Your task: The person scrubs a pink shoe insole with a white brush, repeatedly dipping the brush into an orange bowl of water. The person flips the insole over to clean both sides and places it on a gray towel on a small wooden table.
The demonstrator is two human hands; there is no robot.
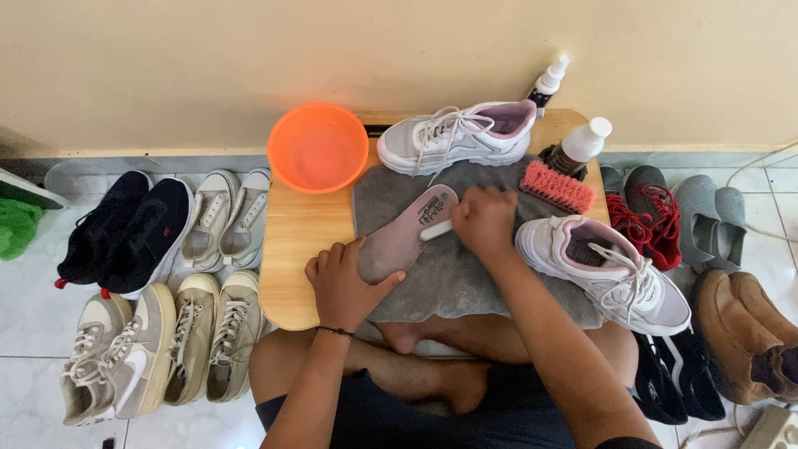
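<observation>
A pinkish insole lies on a grey towel spread over a low wooden table. My left hand presses down on the insole's near end. My right hand is closed around a small white-handled brush whose end rests on the insole. Two white and pink sneakers flank the towel, one at the back and one on the right.
An orange bowl sits at the table's back left. A pink bristle brush and two spray bottles stand at the back right. Rows of shoes line the floor on the left and right. My crossed legs are under the table's near edge.
</observation>
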